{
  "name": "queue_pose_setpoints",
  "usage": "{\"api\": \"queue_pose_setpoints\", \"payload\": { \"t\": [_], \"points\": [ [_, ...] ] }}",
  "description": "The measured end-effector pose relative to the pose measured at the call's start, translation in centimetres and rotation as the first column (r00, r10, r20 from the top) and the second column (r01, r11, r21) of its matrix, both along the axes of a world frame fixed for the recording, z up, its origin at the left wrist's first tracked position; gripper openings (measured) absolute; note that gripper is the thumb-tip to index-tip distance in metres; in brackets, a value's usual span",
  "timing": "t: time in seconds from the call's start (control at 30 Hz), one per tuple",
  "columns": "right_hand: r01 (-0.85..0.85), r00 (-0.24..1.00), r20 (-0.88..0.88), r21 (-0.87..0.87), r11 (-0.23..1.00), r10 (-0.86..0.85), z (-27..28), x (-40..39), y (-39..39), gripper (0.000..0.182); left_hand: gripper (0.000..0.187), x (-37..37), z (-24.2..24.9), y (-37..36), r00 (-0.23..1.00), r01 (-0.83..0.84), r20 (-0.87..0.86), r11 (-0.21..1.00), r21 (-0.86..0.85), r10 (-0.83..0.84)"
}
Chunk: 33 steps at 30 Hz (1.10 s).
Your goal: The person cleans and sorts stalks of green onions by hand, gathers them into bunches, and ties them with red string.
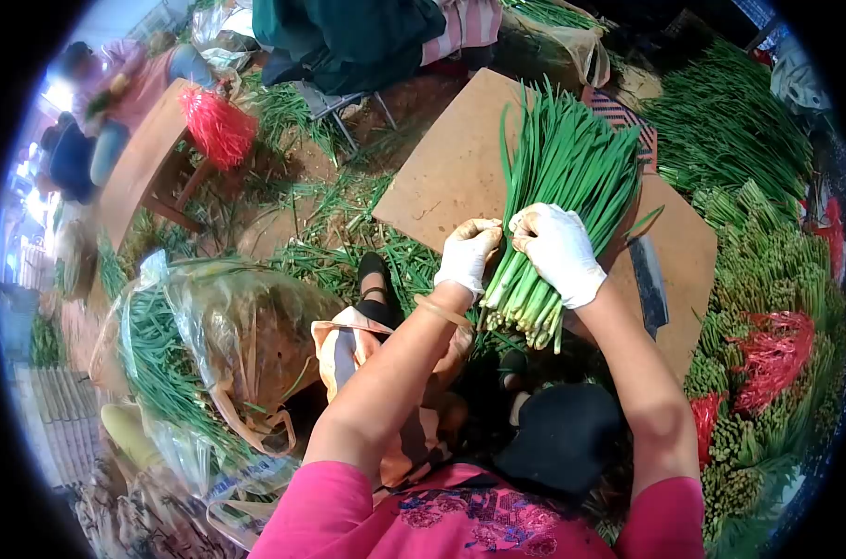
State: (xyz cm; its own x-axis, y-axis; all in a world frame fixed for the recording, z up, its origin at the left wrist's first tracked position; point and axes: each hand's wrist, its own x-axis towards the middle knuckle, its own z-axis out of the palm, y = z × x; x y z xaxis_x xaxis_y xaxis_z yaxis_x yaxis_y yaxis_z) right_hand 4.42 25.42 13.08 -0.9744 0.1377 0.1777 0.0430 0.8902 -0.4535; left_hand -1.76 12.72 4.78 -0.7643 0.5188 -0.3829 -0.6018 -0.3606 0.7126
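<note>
A thick bundle of garlic chives [572, 158] lies across a brown board [442, 154], its green leaves pointing away and its pale cut ends [525, 312] toward me. Gloved in white, my right hand [561, 250] lies over the stems with its fingers curled in on them. My left hand [471, 250], also gloved, is at the bundle's left edge with thumb and fingertips pinched together. Whatever is between those fingertips is too small to make out. A knife with a wide dark blade [645, 270] rests on the board to the right of the bundle.
Heaped chives [730, 121] and stacked bundles [749, 252] with red plastic ties [772, 359] fill the right side. A clear plastic bag [246, 326] of chives stands at left. Loose leaves litter the floor. Another person [348, 37] sits beyond the board; more people [129, 79] work upper left.
</note>
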Motion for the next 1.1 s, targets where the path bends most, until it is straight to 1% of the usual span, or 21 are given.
{"api": "queue_pose_setpoints", "payload": {
  "t": [0.1,0.13,0.17,0.2,0.23,0.27,0.33,0.37,0.43,0.47,0.57,0.6,0.7,0.73,0.83,0.87,0.9,0.97,1.03,1.07,1.1],
  "points": [
    [0.0,1.0,0.012,0.097,0.995,-0.002,-0.2,-0.4,-0.1,0.012,0.012,0.2,-0.1,-0.1,0.999,0.004,0.042,0.998,0.056,-0.006],
    [0.003,1.0,0.025,0.131,0.991,-0.006,-0.2,-0.4,-0.2,0.011,0.013,0.0,-0.5,-0.3,0.999,0.053,0.0,0.995,0.081,-0.053],
    [0.005,0.999,0.038,0.165,0.986,-0.011,-0.2,-0.6,-0.2,0.01,0.014,0.1,-0.7,-0.2,0.998,0.057,-0.018,0.996,0.067,-0.056],
    [0.026,0.995,0.094,0.172,0.985,-0.042,0.3,-0.7,-0.6,0.011,0.015,0.2,-0.2,-0.3,0.998,0.06,-0.036,0.997,0.052,-0.058],
    [0.03,0.996,0.082,0.185,0.982,-0.045,0.3,-0.7,-0.6,0.012,0.016,0.3,0.4,-0.4,0.997,0.062,-0.054,0.997,0.037,-0.06],
    [0.033,0.996,0.07,0.197,0.98,-0.048,0.3,-0.7,-0.7,0.012,0.017,0.7,0.9,-0.4,1.0,-0.004,-0.01,0.999,0.032,0.004],
    [0.018,0.996,0.081,0.238,0.971,-0.039,0.1,-0.7,-0.7,0.013,0.017,0.8,0.0,-0.3,1.0,-0.002,-0.011,0.997,0.077,0.002],
    [0.017,0.996,0.084,0.232,0.973,-0.037,0.1,-0.7,-0.7,0.013,0.017,0.8,-0.4,-0.3,1.0,-0.001,-0.011,0.995,0.1,0.002],
    [0.012,0.996,0.088,0.218,0.976,-0.032,0.2,-0.6,-0.8,0.012,0.016,0.8,-1.4,0.2,0.995,-0.025,-0.096,0.996,0.08,0.033],
    [0.013,1.0,0.022,0.245,0.969,-0.019,-0.2,-0.5,-0.8,0.012,0.016,0.8,-2.0,0.3,0.989,-0.039,-0.138,0.997,0.071,0.048],
    [0.055,0.998,0.007,0.229,0.972,-0.058,-0.3,-0.4,-0.9,0.013,0.017,0.6,-1.5,0.2,0.992,0.017,-0.122,1.0,0.015,-0.015],
    [0.044,0.999,-0.002,0.232,0.972,-0.045,-0.4,-0.3,-0.8,0.013,0.018,0.8,-0.9,0.1,0.989,0.017,-0.148,0.999,0.031,-0.013],
    [0.022,1.0,-0.016,0.222,0.975,-0.019,-0.7,-0.1,-0.4,0.014,0.019,0.5,-1.2,0.4,0.966,0.051,-0.254,0.999,-0.007,-0.052],
    [0.024,1.0,-0.011,0.207,0.978,-0.022,-0.7,-0.1,-0.4,0.014,0.017,0.6,-1.2,0.5,0.964,0.054,-0.261,0.998,0.015,-0.049],
    [0.051,0.999,0.003,0.171,0.984,-0.052,-0.3,-0.1,-0.8,0.012,0.016,0.6,-1.5,0.6,0.961,0.057,-0.269,0.998,-0.023,-0.061],
    [0.06,0.998,-0.01,0.164,0.985,-0.059,-0.3,-0.1,-0.9,0.012,0.014,0.7,-1.7,0.5,0.95,0.038,-0.309,0.998,-0.051,-0.052],
    [0.069,0.998,-0.022,0.157,0.985,-0.066,-0.2,-0.1,-0.9,0.011,0.013,0.7,-1.8,0.4,0.904,-0.002,-0.423,0.988,-0.154,-0.064],
    [0.069,0.997,-0.029,0.131,0.989,-0.065,-0.1,0.0,-0.9,0.011,0.012,0.7,-2.1,0.3,0.773,-0.118,-0.622,0.935,-0.336,-0.126],
    [0.052,0.999,-0.017,0.093,0.994,-0.051,0.4,0.1,-0.9,0.011,0.01,0.9,-1.1,0.1,0.727,-0.142,-0.673,0.93,-0.338,-0.134],
    [0.036,0.995,-0.09,0.082,0.996,-0.029,-0.7,0.2,-0.5,0.012,0.01,1.0,-0.7,0.0,0.703,-0.153,-0.698,0.929,-0.338,-0.139],
    [0.016,0.996,-0.085,0.085,0.996,-0.008,-0.8,0.2,-0.4,0.012,0.009,1.0,-0.6,0.0,0.681,-0.175,-0.718,0.918,-0.355,-0.148]
  ]
}}
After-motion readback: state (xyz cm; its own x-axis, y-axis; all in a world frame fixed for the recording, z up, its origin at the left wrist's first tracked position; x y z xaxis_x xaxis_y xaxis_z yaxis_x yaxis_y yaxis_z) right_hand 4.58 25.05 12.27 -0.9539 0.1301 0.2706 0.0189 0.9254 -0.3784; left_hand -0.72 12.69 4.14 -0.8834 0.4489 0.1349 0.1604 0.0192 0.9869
